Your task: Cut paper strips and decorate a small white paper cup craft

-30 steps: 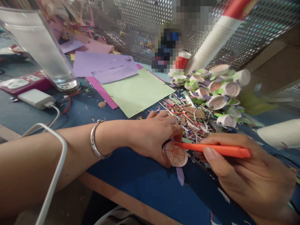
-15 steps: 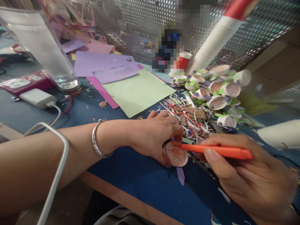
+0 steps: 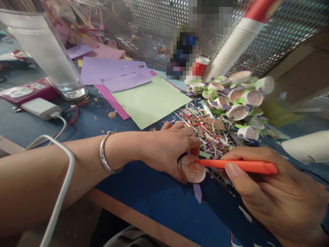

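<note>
Paper cup (image 3: 192, 168), printed base showing, near centre of blue table (image 3: 154, 192)
Left hand (image 3: 169, 151) pinches it; right hand (image 3: 277, 192) grips orange tool (image 3: 239, 165), tip on cup base; nothing shifted since a second ago

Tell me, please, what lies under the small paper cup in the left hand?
A purple paper strip pokes out from beneath the cup onto the blue table; the cup and the left hand hide the rest of it.

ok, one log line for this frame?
left hand: grips small round paper cup with orange-printed base | right hand: holds orange pen-like tool, tip at cup base | surface: blue table
</note>
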### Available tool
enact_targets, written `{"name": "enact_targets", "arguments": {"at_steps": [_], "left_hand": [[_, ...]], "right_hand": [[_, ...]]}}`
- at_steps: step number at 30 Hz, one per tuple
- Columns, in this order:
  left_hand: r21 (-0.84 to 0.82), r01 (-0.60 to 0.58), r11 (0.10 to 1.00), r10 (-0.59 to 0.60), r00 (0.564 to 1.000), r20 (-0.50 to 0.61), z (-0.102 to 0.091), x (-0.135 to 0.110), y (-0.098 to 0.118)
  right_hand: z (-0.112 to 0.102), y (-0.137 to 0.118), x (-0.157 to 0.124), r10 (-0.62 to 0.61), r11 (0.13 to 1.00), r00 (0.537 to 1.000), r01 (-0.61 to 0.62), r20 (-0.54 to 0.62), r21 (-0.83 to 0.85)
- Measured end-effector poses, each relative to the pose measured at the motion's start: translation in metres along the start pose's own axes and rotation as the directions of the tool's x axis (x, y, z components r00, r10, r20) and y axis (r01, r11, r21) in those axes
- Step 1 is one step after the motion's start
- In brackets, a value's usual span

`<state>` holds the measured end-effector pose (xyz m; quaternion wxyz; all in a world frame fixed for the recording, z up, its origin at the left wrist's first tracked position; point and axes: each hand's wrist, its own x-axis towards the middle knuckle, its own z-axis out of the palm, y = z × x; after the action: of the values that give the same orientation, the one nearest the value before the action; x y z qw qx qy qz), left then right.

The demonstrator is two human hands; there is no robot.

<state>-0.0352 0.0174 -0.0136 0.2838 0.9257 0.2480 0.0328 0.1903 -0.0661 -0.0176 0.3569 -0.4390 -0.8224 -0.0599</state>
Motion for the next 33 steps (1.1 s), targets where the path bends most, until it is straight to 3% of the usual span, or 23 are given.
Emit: {"name": "enact_targets", "arguments": {"at_steps": [15, 33], "left_hand": [[-0.016, -0.005, 1.0, 0.005, 1.0, 0.004, -0.0012, -0.0008, -0.0005], [-0.014, 0.001, 1.0, -0.001, 1.0, -0.002, -0.0004, -0.0002, 0.0008]], "right_hand": [[0.0002, 0.0001, -0.0001, -0.008, 1.0, 1.0, 0.008, -0.021, -0.022], [0.0016, -0.0014, -0.0012, 0.007, 0.997, 1.0, -0.005, -0.028, 0.08]]}}
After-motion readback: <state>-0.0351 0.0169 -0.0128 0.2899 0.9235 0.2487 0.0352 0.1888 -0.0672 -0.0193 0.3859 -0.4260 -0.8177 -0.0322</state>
